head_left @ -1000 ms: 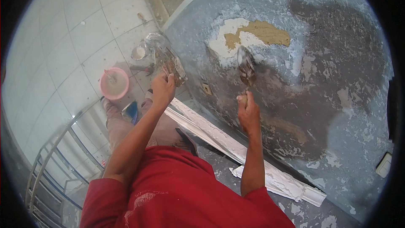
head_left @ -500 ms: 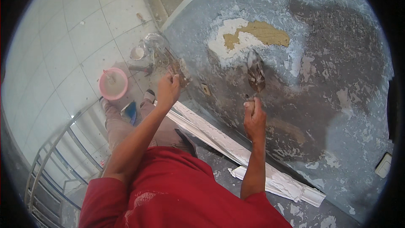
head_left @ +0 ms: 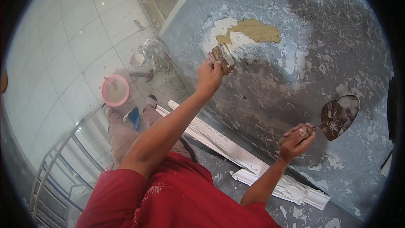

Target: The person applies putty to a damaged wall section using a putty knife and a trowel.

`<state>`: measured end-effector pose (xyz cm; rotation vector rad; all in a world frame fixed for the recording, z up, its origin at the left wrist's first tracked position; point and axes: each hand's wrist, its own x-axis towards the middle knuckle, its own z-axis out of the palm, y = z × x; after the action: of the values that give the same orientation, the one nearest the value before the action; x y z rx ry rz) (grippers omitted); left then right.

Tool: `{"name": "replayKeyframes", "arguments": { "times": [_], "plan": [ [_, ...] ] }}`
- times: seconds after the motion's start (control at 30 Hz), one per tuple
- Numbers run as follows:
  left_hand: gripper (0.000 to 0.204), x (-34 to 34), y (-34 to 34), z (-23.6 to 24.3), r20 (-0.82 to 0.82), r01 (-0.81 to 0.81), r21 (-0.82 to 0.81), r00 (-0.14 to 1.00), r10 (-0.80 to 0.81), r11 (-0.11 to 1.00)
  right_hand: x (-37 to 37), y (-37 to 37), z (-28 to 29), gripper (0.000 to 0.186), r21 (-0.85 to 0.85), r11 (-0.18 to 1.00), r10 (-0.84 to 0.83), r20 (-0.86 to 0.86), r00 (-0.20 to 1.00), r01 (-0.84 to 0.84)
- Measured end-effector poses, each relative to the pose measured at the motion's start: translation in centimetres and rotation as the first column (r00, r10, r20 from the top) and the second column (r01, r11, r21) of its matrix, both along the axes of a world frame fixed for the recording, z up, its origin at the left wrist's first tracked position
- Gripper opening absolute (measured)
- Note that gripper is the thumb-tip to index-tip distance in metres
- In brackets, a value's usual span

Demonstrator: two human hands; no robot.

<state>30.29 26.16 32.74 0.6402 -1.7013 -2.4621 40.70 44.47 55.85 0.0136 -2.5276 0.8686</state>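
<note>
A: What is the left hand (head_left: pixel 209 77) doing?

B: It is pressing a small scraper (head_left: pixel 223 59) onto the grey wall (head_left: pixel 295 84). The fingers are wrapping tight around the scraper. The blade is sitting right at the lower edge of the white and tan patch (head_left: pixel 244 36), and it is carrying dark mud.

A: And the right hand (head_left: pixel 296 140)?

B: It is gripping the handle of a trowel (head_left: pixel 337 116), fingers closing tight on it. The trowel's rounded blade is lying flat near the wall, well apart from the patch. It is smeared with dark mud too.

A: So which step is this?

B: I think the person is filling the patch, smearing mud from the scraper into it.

A: What is the next move asking for?

B: Probably a firm, even push across the patch, keeping the blade flat so the mud is sticking. When the scraper is running empty, it is needing more mud off the trowel.

A: What else is down there?

B: A pink bucket (head_left: pixel 114 90) is sitting on the white tile floor (head_left: pixel 63 50), and white trim (head_left: pixel 236 152) is lying along the wall's foot.
</note>
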Motion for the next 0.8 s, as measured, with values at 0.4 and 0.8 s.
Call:
{"name": "replayKeyframes", "arguments": {
  "times": [0.4,0.8],
  "plan": [
    [0.035,-1.1,-0.2,5.1,-0.019,0.028,-0.022,0.999,-0.029,0.999,-0.7,3.7,-1.5,0.039,-0.001,0.993,0.120,-0.046,0.992,-0.120],
    [0.023,-1.5,-0.2,6.5,-0.013,0.115,-0.067,0.993,-0.116,0.991,-0.6,3.7,-1.6,0.040,-0.059,0.990,0.128,-0.047,0.991,-0.131]
  ]
}}
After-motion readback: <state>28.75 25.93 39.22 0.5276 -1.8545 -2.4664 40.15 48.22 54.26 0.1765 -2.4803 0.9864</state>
